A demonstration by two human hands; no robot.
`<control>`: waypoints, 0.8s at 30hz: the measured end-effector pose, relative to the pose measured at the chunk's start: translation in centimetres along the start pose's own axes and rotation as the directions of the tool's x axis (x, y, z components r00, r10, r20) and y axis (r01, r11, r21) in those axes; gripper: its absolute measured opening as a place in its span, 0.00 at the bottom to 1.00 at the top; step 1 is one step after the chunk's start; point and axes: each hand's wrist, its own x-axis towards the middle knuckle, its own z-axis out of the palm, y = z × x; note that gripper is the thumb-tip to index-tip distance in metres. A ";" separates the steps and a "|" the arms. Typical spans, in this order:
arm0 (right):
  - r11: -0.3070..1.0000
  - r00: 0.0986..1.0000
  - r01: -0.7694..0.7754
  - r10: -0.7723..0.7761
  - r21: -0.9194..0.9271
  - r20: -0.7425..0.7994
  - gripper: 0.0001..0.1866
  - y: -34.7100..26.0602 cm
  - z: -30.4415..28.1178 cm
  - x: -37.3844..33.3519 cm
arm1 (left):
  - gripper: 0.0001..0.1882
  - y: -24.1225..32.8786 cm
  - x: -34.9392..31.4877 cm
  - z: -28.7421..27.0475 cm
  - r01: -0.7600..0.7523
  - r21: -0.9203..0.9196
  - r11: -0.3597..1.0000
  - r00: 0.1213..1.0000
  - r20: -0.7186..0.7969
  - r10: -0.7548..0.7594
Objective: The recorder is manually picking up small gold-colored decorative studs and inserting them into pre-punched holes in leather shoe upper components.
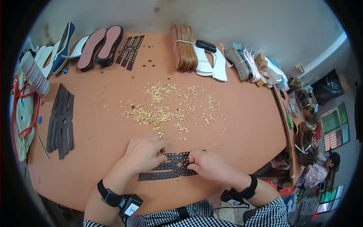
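A dark, slotted strap piece point(160, 176) lies flat near the front of the table, its bands dotted with small metal studs. My left hand point(143, 153) is over its left part, fingers curled and thumb pinched in; whatever it may hold is too small to make out. My right hand point(208, 164) grips the right part of the strap piece with bent fingers, covering some of it. Just beyond both hands spreads a loose scatter of small gold studs point(151, 115).
Dark unstudded strap pieces point(60, 121) lie at left, beside a striped cup point(36, 75). Studded straps point(130, 51) and pink-topped soles point(109, 45) line the back, with bundled brown soles point(185, 49) and white cutouts point(211, 66). A person point(317, 170) sits at far right.
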 end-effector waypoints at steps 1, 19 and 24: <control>1.000 1.000 -0.004 0.005 -0.020 0.030 0.10 0.0 -0.4 0.3 | 0.09 0.2 0.1 -0.1 0.030 -0.011 0.999 0.999 0.029 -0.030; 0.946 0.858 -0.126 0.254 0.298 -0.447 0.10 5.0 -0.4 0.0 | 0.12 -0.3 -0.1 0.2 -0.073 0.021 0.997 0.995 -0.066 0.074; 0.997 0.787 -0.015 -0.032 -0.071 -0.617 0.05 9.3 -2.1 2.3 | 0.11 -0.4 -0.1 0.3 -0.078 0.017 0.997 0.995 -0.065 0.079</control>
